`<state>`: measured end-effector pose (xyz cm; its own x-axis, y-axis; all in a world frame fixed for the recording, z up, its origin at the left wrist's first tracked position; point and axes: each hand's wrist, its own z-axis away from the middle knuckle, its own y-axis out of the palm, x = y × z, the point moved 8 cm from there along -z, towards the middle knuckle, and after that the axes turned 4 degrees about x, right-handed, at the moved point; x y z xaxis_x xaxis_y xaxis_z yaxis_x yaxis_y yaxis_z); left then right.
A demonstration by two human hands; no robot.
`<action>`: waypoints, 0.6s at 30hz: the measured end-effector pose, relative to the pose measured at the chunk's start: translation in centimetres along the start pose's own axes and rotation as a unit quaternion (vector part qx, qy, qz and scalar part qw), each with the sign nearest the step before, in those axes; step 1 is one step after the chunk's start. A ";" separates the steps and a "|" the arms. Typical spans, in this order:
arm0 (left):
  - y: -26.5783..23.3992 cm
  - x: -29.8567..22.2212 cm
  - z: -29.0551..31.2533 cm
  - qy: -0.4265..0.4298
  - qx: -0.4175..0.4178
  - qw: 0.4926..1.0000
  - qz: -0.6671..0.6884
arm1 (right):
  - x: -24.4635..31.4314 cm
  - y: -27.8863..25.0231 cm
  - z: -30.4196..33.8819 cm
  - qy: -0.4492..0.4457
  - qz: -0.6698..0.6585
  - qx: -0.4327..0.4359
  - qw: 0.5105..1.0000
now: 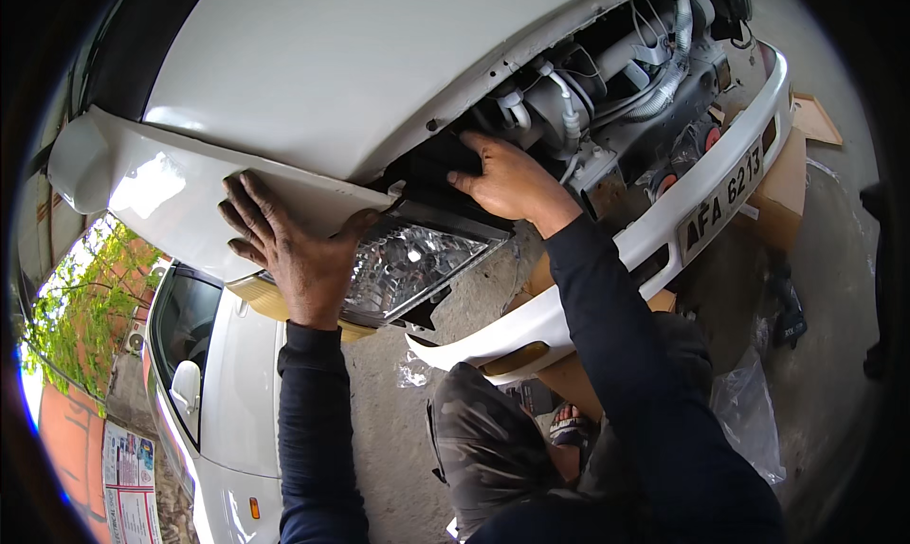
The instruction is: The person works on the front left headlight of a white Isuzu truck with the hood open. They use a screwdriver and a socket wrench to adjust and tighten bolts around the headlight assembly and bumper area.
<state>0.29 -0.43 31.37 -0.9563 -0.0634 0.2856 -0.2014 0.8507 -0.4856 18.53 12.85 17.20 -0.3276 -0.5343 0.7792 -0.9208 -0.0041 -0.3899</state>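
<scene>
My left hand (299, 250) lies spread on the front fender (180, 189) of a pale car, its thumb at the top edge of the clear faceted headlight (417, 264). Below the palm, an amber corner lamp (258, 293) shows in part. My right hand (519, 186) reaches into the dark gap behind the headlight, under the edge of the bonnet (313, 61). Its thumb and forefinger are apart with nothing visible between them; the other fingers are mostly hidden. Beside that hand are silver pipes and a round canister (550, 108) in the engine bay.
A detached white bumper (559, 321) with a number plate (720, 203) crosses below my right forearm, partly over cardboard (782, 203). Clear plastic wrapping (749, 402) lies on the concrete floor. Another white car (232, 373) stands at the left.
</scene>
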 end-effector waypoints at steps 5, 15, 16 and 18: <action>0.5 -0.2 -0.4 0.011 -0.014 1.000 -0.016 | -0.1 -0.3 -0.7 -0.002 0.006 0.006 1.000; 0.8 0.4 -0.4 0.006 -0.013 1.000 -0.017 | -0.1 -0.6 -0.7 -0.016 -0.003 -0.003 1.000; 0.8 0.4 -0.4 0.005 -0.011 1.000 -0.013 | -0.1 -0.7 -0.7 -0.011 -0.008 0.004 1.000; 0.7 0.3 -0.3 0.014 -0.011 1.000 -0.009 | 0.1 -1.0 -0.5 0.014 -0.008 0.013 1.000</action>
<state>-0.10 0.29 31.42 -0.9464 -0.0647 0.3166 -0.2132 0.8613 -0.4612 19.31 13.26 17.87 -0.3196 -0.5104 0.7983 -0.9202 -0.0336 -0.3899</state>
